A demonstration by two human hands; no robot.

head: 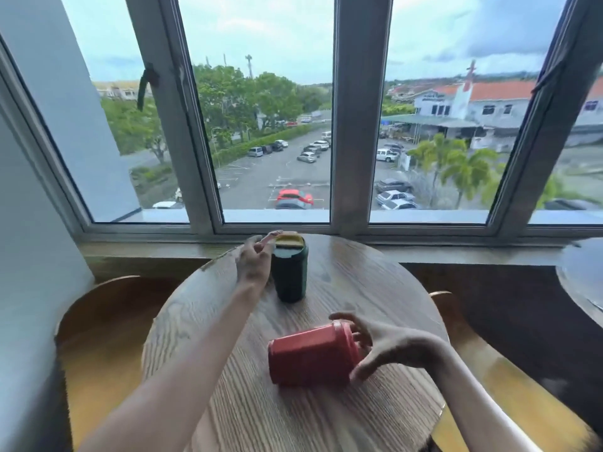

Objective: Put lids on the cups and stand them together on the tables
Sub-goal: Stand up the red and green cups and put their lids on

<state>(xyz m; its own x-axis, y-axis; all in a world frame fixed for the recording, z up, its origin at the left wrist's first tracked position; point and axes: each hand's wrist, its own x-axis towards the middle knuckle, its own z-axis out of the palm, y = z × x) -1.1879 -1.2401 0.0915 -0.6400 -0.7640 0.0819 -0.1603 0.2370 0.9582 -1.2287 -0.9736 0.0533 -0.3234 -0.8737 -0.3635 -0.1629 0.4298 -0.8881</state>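
A dark green cup (289, 272) stands upright near the far side of the round wooden table (375, 282), with a yellow lid (287, 239) on its top. My left hand (256, 261) is beside the cup's left side, fingertips touching the lid's edge. A red cup (310, 357) with a red lid lies on its side nearer to me. My right hand (378, 345) has its fingers spread around the red cup's lidded right end, thumb below and fingers above.
A wooden chair (98, 337) stands left of the table and another chair (509, 380) at the right. A second round table's edge (577, 282) shows at far right. A window sill and large windows run right behind the table.
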